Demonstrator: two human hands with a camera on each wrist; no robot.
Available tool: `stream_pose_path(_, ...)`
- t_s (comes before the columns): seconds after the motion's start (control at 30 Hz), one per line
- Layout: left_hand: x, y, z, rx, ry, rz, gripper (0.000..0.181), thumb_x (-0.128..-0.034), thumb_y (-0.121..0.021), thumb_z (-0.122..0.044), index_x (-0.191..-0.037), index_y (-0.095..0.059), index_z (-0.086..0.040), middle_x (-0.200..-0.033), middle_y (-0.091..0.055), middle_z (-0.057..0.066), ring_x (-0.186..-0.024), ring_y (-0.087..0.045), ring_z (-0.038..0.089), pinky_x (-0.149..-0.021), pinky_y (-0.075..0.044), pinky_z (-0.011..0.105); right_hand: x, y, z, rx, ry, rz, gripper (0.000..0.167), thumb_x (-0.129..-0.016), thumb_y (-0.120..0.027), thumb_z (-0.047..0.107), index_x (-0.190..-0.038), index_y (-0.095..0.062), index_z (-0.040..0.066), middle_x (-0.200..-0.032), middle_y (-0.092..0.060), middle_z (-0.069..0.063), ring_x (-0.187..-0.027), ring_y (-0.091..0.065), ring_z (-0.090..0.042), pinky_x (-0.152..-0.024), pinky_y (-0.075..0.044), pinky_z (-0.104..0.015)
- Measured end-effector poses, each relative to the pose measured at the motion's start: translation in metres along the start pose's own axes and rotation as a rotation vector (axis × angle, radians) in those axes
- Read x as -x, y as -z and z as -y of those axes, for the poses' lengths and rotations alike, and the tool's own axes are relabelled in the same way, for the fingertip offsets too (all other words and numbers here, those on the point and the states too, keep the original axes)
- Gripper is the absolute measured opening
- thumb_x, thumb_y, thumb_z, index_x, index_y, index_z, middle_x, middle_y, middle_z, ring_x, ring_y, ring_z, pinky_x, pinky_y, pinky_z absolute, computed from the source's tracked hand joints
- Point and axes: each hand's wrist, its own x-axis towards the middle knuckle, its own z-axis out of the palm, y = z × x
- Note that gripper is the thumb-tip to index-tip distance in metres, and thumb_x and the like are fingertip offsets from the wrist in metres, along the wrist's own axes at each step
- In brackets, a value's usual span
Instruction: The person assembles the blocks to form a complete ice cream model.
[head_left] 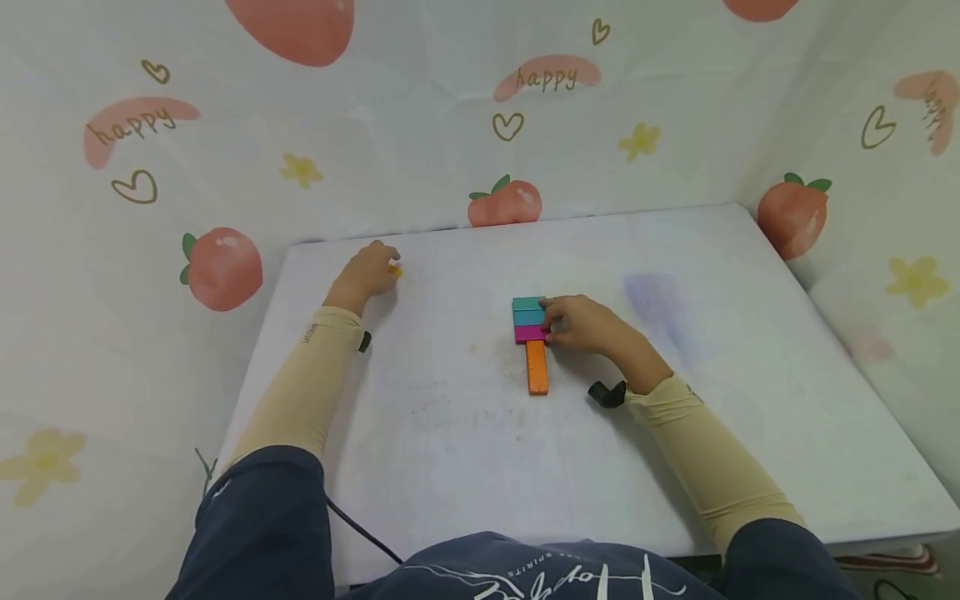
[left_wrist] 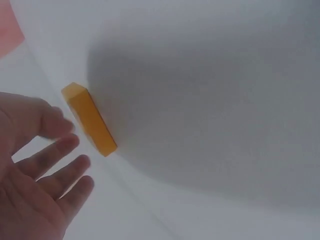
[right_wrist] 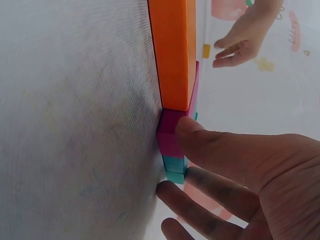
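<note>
At the far left of the table, my left hand (head_left: 372,268) is beside a yellow block (left_wrist: 92,120). The wrist view has the loosely bent fingers (left_wrist: 67,145) next to this block, not wrapped around it. Near the table's middle, a teal block (head_left: 528,303), a blue block (head_left: 528,317) and a magenta block (head_left: 529,333) lie against one another in a row. An orange block (head_left: 537,367) extends from the magenta one toward my body. My right hand (head_left: 588,323) touches the row's right end, thumb at the magenta block and fingers spread by the teal one.
The white table (head_left: 450,467) carries a faint purple stain (head_left: 660,312) to the right of the blocks. A printed cloth wall (head_left: 420,125) rises behind the far edge. A dark cable (head_left: 363,527) runs over the table by my left sleeve.
</note>
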Motion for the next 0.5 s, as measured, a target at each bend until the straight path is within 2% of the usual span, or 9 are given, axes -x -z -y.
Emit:
stream_pose_path(0.2,0.003,0.001,0.005,-0.002,0.021,0.053,0.049,-0.0987,-0.056,0.003,-0.148,-0.054,0.006,-0.156,-0.047,0.029,-0.146,-0.044,0.046,-0.126,-0.034,0.059,0.0,0.0,0.001,0.007,-0.009,0.017,0.009,-0.096,-0.076,0.012,-0.104,-0.078,0.01,-0.16,-0.053,-0.017,-0.147,-0.051,-0.04,-0.108,-0.053,-0.051)
stream_pose_path(0.3,0.005,0.002,0.005,0.006,0.036,0.049,0.048,-0.0994,-0.056,0.002,-0.147,-0.055,0.004,-0.159,-0.046,0.026,-0.149,-0.042,0.045,-0.127,-0.032,0.059,0.0,0.0,0.001,0.004,-0.014,0.015,0.009,-0.096,-0.076,0.012,-0.104,-0.078,0.01,-0.16,-0.053,-0.017,-0.148,-0.051,-0.04,-0.109,-0.053,-0.051)
stream_pose_path(0.5,0.011,0.001,0.004,0.021,0.015,0.03,0.046,-0.1003,-0.055,0.002,-0.146,-0.058,0.004,-0.156,-0.05,0.026,-0.148,-0.043,0.046,-0.127,-0.032,0.059,-0.001,0.0,0.002,0.003,-0.021,0.016,0.008,-0.096,-0.076,0.012,-0.104,-0.078,0.01,-0.161,-0.053,-0.017,-0.147,-0.05,-0.04,-0.109,-0.052,-0.051)
